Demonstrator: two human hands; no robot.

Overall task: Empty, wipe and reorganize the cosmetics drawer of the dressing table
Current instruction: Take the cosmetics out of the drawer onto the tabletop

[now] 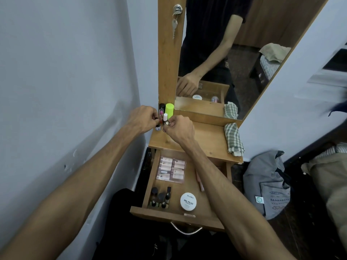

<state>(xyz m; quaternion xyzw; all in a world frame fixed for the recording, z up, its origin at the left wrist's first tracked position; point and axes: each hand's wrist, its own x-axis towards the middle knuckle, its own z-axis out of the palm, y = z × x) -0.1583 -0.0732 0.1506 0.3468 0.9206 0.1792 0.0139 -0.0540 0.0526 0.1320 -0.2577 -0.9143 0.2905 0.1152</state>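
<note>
At eleven o'clock on the wooden dressing-table top [204,136], the left hand [143,119] pinches a small dark-capped bottle [158,127], mostly hidden; the right hand [180,129] pinches a tiny round metallic piece [166,123], too small to identify. The open wooden drawer [174,212] lies at six o'clock, its right side covered by the forearm.

A grey bag [266,184] slumps on the floor; a key [174,28] hangs from its lock [177,9].

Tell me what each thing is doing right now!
drawer: pulled open, cosmetics inside
left hand: pinching a small bottle
right hand: pinching a small round item
checked cloth: folded, lying on the tabletop
green tube: standing upright
key: hanging in lock
</note>
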